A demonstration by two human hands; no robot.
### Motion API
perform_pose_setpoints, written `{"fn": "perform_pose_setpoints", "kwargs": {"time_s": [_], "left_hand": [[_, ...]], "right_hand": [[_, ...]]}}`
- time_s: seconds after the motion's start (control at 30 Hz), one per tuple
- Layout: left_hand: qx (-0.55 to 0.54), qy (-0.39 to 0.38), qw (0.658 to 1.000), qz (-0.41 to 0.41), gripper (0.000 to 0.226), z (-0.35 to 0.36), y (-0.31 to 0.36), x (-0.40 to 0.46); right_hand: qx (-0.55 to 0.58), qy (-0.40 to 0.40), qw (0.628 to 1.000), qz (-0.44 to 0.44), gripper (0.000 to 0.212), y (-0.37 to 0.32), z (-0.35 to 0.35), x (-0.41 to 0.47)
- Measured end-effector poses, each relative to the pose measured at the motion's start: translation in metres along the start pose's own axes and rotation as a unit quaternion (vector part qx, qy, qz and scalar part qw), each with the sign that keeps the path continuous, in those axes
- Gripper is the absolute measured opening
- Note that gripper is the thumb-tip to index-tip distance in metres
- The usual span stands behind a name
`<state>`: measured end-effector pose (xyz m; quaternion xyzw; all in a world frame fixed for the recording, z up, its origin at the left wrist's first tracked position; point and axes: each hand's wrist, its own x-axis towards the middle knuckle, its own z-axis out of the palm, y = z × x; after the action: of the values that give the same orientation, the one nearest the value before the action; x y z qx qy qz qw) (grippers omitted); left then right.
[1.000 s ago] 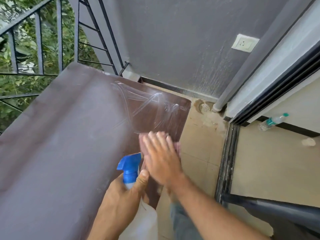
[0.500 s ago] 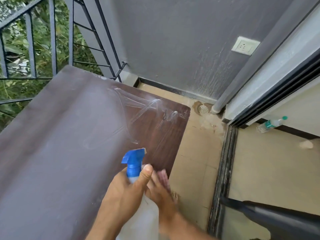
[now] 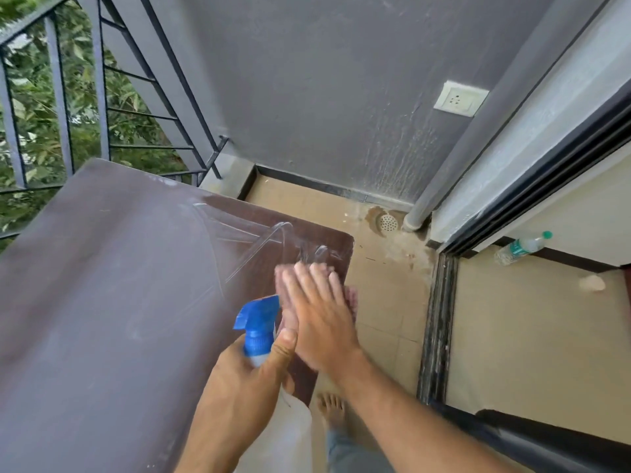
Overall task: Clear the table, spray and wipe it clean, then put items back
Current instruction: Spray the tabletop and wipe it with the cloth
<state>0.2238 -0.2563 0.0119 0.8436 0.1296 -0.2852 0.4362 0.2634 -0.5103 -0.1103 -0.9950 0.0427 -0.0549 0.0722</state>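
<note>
A dark brown wooden table [image 3: 112,288] fills the left of the head view, with wet wipe streaks near its far right corner. My right hand [image 3: 319,312] lies flat, fingers spread, pressing a pinkish cloth [image 3: 351,297] onto the table by its right edge. Only the cloth's edges show around the fingers. My left hand [image 3: 246,380] grips the neck of a translucent spray bottle [image 3: 290,435] with a blue trigger head [image 3: 257,327], held upright just left of my right hand.
A grey metal railing [image 3: 61,97] runs behind the table, with foliage beyond. A grey wall with a white socket [image 3: 461,98] stands ahead. A floor drain [image 3: 387,222] and pipe are in the corner. Right, a sliding-door track and a plastic water bottle [image 3: 519,248] on the indoor floor.
My right hand with the cloth pulled back toward me along the table's right edge, then pushed forward again to the wet streaks. The left hand has kept hold of the spray bottle.
</note>
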Motion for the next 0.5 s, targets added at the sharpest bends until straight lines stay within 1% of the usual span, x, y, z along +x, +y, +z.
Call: {"fn": "perform_pose_setpoints", "kwargs": {"time_s": [0.03,0.07,0.1,0.13,0.2,0.23,0.27,0.3,0.33,0.37,0.4,0.43,0.47,0.5], "left_hand": [[-0.011,0.004,1.0,0.004,0.072,0.0,0.0,0.005],[-0.001,0.0,1.0,0.01,0.068,0.002,-0.001,0.008],[0.004,0.003,1.0,0.01,0.065,0.002,0.0,0.009],[-0.001,0.011,1.0,0.006,0.064,0.003,0.001,0.011],[0.004,0.006,1.0,-0.01,0.065,0.004,0.005,0.015],[0.002,0.005,1.0,-0.011,0.068,0.003,0.007,0.016],[-0.007,0.018,1.0,-0.006,0.072,0.003,0.007,0.018],[-0.021,0.021,1.0,-0.004,0.076,-0.002,0.011,0.017],[-0.022,0.029,0.999,0.003,0.077,0.004,0.009,0.018],[-0.028,0.035,0.999,0.002,0.075,0.004,0.011,0.016],[-0.058,0.034,0.998,0.004,0.071,0.007,0.013,0.014],[-0.093,0.03,0.995,-0.001,0.066,0.01,0.015,0.014],[-0.108,0.038,0.993,0.002,0.06,0.013,0.015,0.015],[-0.085,0.045,0.995,0.001,0.059,0.012,0.017,0.015]], "right_hand": [[-0.023,-0.002,1.0,-0.01,0.062,-0.041,0.019,0.002],[0.005,-0.005,1.0,-0.013,0.063,-0.095,0.031,0.009],[0.034,-0.054,0.998,0.005,0.064,-0.099,0.034,0.019],[0.035,-0.063,0.997,-0.007,0.066,-0.104,0.041,0.023],[-0.006,-0.063,0.998,0.012,0.068,-0.087,0.036,0.031],[0.0,-0.051,0.999,-0.002,0.068,-0.087,0.035,0.022],[0.014,-0.057,0.998,-0.02,0.068,-0.099,0.037,0.007],[0.03,-0.059,0.996,-0.066,0.066,-0.118,0.036,-0.011],[0.047,-0.041,0.993,-0.101,0.06,-0.127,0.037,-0.025],[0.077,-0.032,0.99,-0.114,0.053,-0.131,0.042,-0.039],[0.074,-0.024,0.99,-0.118,0.049,-0.133,0.044,-0.053],[0.045,0.002,0.993,-0.111,0.046,-0.138,0.046,-0.067],[-0.013,-0.01,0.996,-0.092,0.045,-0.143,0.043,-0.08],[-0.053,-0.015,0.995,-0.083,0.046,-0.143,0.044,-0.097]]}}
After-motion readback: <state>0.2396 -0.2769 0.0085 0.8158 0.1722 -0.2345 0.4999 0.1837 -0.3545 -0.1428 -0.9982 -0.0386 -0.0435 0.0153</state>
